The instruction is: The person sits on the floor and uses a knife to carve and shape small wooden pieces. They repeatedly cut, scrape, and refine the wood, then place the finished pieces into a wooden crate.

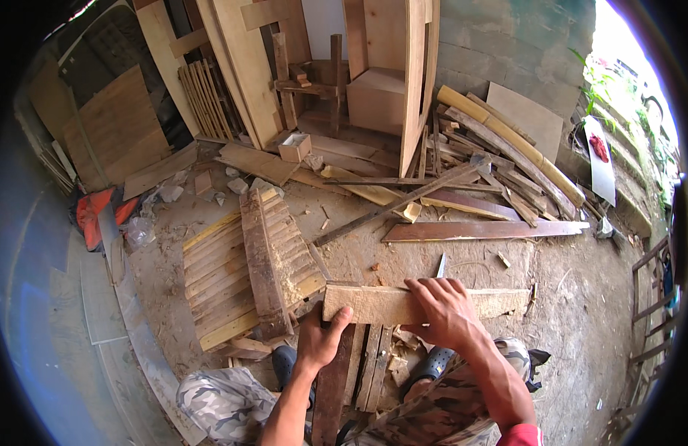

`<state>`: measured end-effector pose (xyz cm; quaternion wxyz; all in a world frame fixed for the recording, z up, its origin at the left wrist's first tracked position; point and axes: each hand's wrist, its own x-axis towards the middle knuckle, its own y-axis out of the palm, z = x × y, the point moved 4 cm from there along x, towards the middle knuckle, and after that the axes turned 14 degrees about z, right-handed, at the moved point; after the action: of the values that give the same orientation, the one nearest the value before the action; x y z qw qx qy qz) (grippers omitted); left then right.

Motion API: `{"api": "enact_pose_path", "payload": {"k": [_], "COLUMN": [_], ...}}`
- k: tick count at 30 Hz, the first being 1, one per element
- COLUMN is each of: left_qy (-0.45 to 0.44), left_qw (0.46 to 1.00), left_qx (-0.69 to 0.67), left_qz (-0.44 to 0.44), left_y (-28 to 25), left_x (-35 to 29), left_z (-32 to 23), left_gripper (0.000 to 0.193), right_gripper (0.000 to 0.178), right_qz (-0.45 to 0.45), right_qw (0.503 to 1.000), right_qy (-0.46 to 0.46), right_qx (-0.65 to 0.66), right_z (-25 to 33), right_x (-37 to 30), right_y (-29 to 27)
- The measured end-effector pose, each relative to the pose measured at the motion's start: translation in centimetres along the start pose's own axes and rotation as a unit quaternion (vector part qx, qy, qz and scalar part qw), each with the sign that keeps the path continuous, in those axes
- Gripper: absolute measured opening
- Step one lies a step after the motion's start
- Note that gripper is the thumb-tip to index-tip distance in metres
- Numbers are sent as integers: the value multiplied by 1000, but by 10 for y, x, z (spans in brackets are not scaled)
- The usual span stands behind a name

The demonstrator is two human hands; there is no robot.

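A rough, pale wooden board lies crosswise in front of me, above my knees. My left hand grips its left end, with the thumb pressed on the near face. My right hand is wrapped over its upper edge, right of the middle; the fingertips are partly hidden. Just beyond that hand a narrow, pale blade-like tip shows; the rest of it is out of sight. Under the board, between my feet, stand dark wooden planks pointing towards me.
A slatted wooden panel with a dark beam across it lies left of the board. Scrap timber is heaped at the far right. A small open box sits near the tall plywood cabinet frames. Wood chips litter the ground.
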<state>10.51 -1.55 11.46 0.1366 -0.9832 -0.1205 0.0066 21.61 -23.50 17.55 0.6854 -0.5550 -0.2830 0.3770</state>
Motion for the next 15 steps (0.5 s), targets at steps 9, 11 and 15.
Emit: {"api": "enact_pose_path", "payload": {"k": [9,11,15], "left_qy": [19,35,10], "left_qw": [998,997,996], "left_qx": [-56,-72,-81], "left_qz": [39,21,36], "left_y": [6,15,33], "left_x": [57,68,76], "left_z": [27,43,92], "left_gripper": [52,52,55], "right_gripper": [86,82,81], "right_qz": [-19,-41,-24], "right_qw": [997,996,995], "right_qy": [75,74,97], "right_qx": [3,-19,-19], "right_z": [-51,-58,-72], "right_x": [-6,-2,3], "right_y": [15,24,58]}}
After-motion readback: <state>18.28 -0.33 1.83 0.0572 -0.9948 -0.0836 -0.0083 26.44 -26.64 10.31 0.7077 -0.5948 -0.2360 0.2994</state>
